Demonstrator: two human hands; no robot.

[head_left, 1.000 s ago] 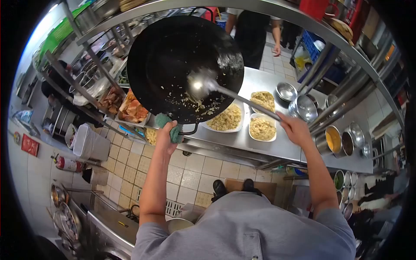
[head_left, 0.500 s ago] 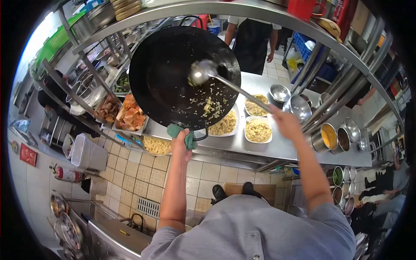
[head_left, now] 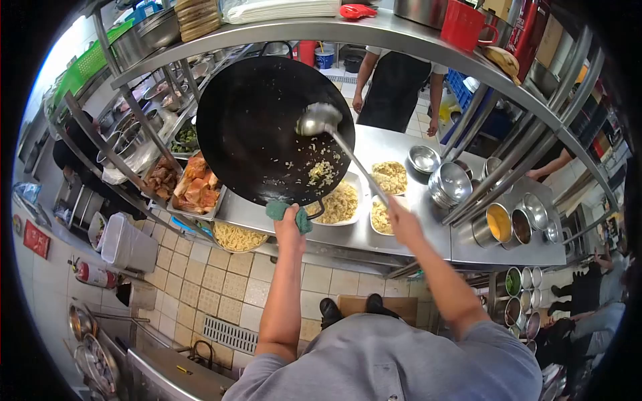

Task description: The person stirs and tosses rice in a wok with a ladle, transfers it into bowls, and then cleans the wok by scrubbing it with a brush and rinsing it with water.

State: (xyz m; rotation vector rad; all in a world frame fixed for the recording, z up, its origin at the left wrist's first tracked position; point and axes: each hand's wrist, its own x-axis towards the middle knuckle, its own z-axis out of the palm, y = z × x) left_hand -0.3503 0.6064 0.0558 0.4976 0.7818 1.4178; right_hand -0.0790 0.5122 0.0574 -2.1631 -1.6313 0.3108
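A big black wok (head_left: 247, 134) is tilted over the steel counter, with bits of food clinging to its lower right inside. My left hand (head_left: 289, 226) is closed around its near handle through a green cloth (head_left: 279, 211). In my right hand (head_left: 403, 224) is the long handle of a steel ladle (head_left: 319, 119), whose bowl is inside the wok on the right. Below the wok's right edge stands a white tray of noodle-like food (head_left: 339, 202). Two smaller filled containers, one at the back (head_left: 389, 178) and one in front (head_left: 382, 216), sit beside it.
Steel bowls (head_left: 451, 182) and a pot of yellow liquid (head_left: 500, 224) stand at the right. A tray of orange-red meat (head_left: 196, 187) and a bowl of noodles (head_left: 239, 236) are at the left. A shelf (head_left: 374, 23) crosses above. A person in a dark apron (head_left: 394, 90) stands across the counter.
The view has shifted, showing more of the shelf. My right hand and the ladle handle have moved left and down, nearer the wok. The ladle's bowl stays inside the wok, still held by my left hand.
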